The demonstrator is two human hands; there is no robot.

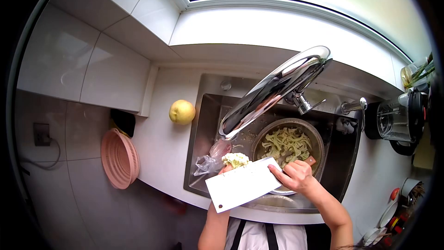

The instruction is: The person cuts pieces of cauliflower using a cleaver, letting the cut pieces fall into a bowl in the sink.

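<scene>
My right hand (pixel 298 175) grips a cleaver (pixel 245 183) by its handle, whose brownish end shows past my fist. The wide, bright blade has a hole in one corner and slants across in front of my left hand (pixel 225 170), hiding most of it. A piece of cauliflower (pixel 236 159) is held in my left hand, against the blade's upper edge. Just beyond, a round metal basin (pixel 320 144) in the sink holds cut cauliflower pieces (pixel 287 144). Under the blade, part of another pale round rim shows, mostly hidden.
A chrome faucet (pixel 277 88) arches over the steel sink (pixel 196 157). In the sink's left part lies a clear plastic bag (pixel 208 164) beside something pinkish. A yellow round fruit (pixel 181 112) sits on the counter. A pink basket (pixel 120 159) is at left, a blender (pixel 395 120) at right.
</scene>
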